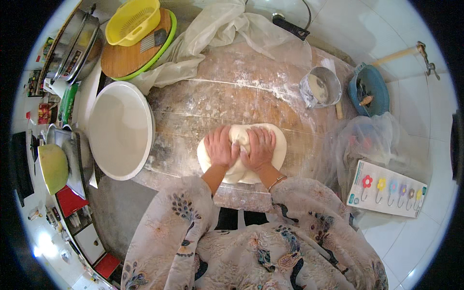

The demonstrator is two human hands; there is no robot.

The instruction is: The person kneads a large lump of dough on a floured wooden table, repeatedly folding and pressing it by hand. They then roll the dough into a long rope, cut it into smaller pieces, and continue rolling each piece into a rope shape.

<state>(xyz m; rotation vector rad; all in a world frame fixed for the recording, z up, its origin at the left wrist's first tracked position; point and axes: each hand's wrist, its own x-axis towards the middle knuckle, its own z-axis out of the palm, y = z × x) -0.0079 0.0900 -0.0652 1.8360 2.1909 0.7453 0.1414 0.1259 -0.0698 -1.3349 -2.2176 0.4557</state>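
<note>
A large, smooth lump of pale dough (279, 147) lies on a floury wooden work board (188, 104). Both hands press into it side by side, thumbs close together at its middle. My left hand (221, 146) bears on the left half, fingers bent over the far part of the dough. On the right half rests my right hand (259, 146), its fingers curled over the dough in the same way. A bracelet circles my right wrist. The dough bulges between the hands and around their outer sides; its surface under the palms is hidden.
A wide white basin (121, 130) stands left of the board. Behind it are a yellow basket (133, 24) and a round wooden board (128, 58). Translucent sheeting (193, 48) lies along the back. A metal container (333, 87), blue basket (369, 92) and packaged flower hooks (386, 188) are right.
</note>
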